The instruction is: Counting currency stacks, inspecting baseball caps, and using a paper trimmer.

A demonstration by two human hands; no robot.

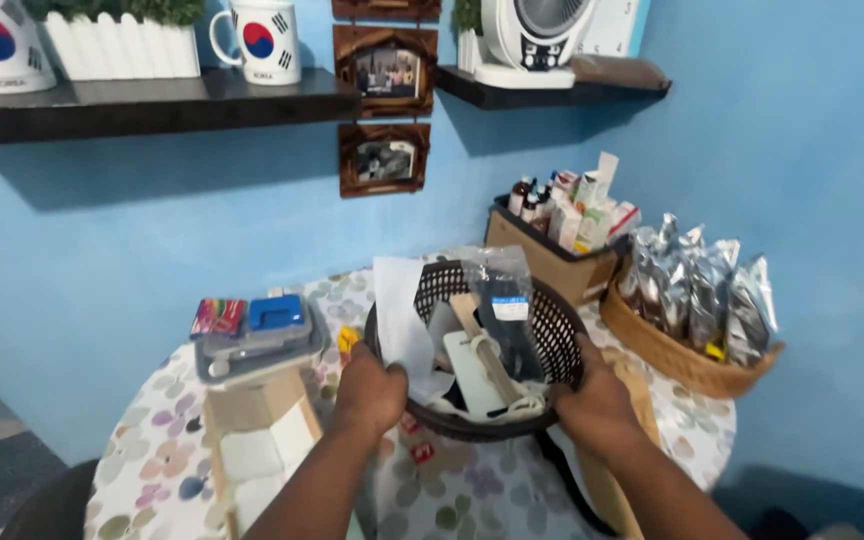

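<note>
So the person's got both hands on this dark round plastic basket [552, 320], the perforated kind, sitting near the middle of a small round table [472, 490] with a flowery cloth. Left hand [370, 390] is curled over the near-left rim, fingers hooked inside and closed on it. Right hand [597, 400] is pressed flat-ish against the near-right wall, fingers wrapped round the outside. One grip on each side makes sense, since the basket is stuffed and would tip otherwise.

Inside it's a jumble: a white sheet of paper [400, 310] sticking up on the left, a clear plastic bag [500, 285] with something dark in it, a white flat gadget [477, 375] and what looks like a wooden stick. Can't tell what's at the bottom.

Around it: a cardboard box [542, 262] of little bottles and cartons just behind, pushed against the blue wall, and a wicker basket [672, 355] full of silver foil pouches on the right. On the left there's a grey tray [252, 350] with a blue thing on top, and an open cardboard carton [257, 440] nearer the edge. Mugs and a little white fence planter sit on the shelf [152, 105] above.
</note>
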